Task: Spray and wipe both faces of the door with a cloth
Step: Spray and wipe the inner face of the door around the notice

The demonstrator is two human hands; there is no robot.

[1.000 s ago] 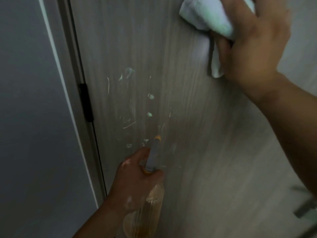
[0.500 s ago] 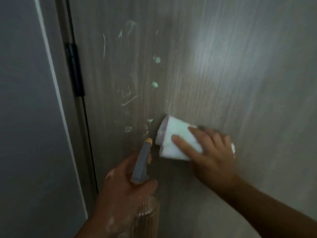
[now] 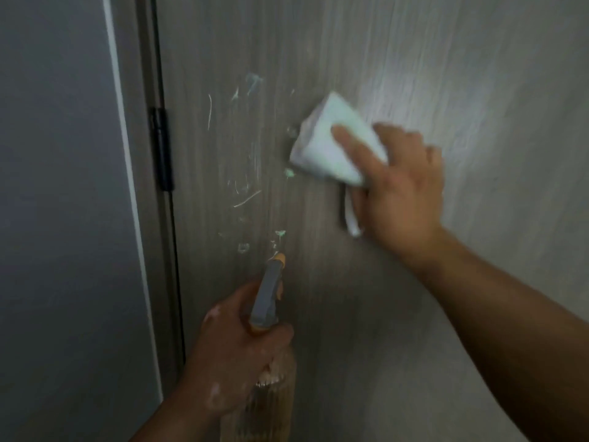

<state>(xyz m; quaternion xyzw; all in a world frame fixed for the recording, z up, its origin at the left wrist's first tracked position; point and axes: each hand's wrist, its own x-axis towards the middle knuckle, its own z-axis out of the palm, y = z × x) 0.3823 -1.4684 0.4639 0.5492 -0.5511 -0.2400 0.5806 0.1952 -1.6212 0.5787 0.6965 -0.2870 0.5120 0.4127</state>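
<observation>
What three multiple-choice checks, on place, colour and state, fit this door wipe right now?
1. The hinge lies where from the cloth? A right; B left; C directly below.
2. The nozzle tip of the spray bottle is: A blue; B black; C orange.
3. The left hand: A grips the bottle; B hangs empty; C presses the cloth.
Answers: B, the hinge sits at the door's left edge; C, the tip shows orange above grey; A, it wraps the bottle's neck while the right hand presses the cloth.
</observation>
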